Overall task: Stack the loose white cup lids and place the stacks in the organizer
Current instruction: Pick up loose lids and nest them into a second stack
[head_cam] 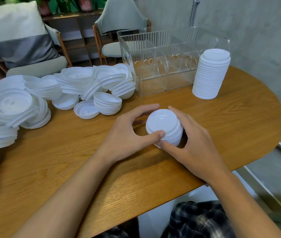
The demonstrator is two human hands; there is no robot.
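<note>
A short stack of white lids (164, 125) stands on the wooden table (231, 121) in the middle. My left hand (127, 133) wraps its left side, thumb pressed on the front rim. My right hand (193, 143) cups the right side, thumb at the base. A tall finished stack of lids (211, 74) stands to the right of the clear ribbed organizer (163, 54), which holds no lids. A big heap of loose white lids (53, 93) covers the table's left side.
Two chairs (119, 31) and a cushion (16, 31) stand behind the table. A grey wall is at the right. The table's rounded edge curves close to the tall stack.
</note>
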